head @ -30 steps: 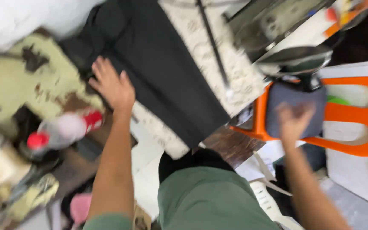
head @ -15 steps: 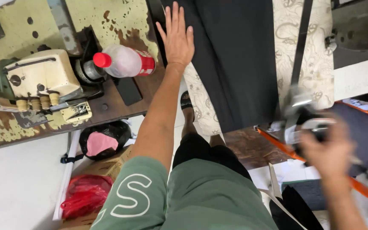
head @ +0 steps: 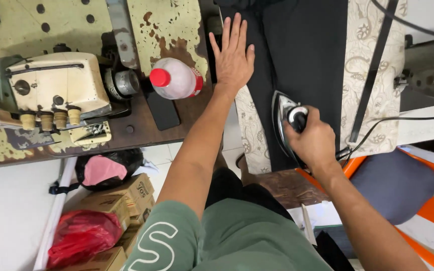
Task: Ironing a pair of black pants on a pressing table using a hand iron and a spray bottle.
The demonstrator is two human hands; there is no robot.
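Note:
A black garment (head: 297,50) lies spread on a patterned ironing pad (head: 365,40). My left hand (head: 233,55) rests flat with fingers spread on the garment's left edge. My right hand (head: 313,141) grips the black handle of a silver clothes iron (head: 283,115), which sits on the near end of the garment. The iron's black cord (head: 372,75) runs up across the pad.
A plastic bottle with a red cap (head: 177,79) and a cream sewing machine (head: 56,90) stand on the worn table at left. Cardboard boxes (head: 126,195) and a red bag (head: 81,236) lie on the floor. An orange chair with a grey cushion (head: 398,185) is at right.
My right hand has come from the chair side and taken hold of the iron on the garment. My left hand stays flat on the cloth.

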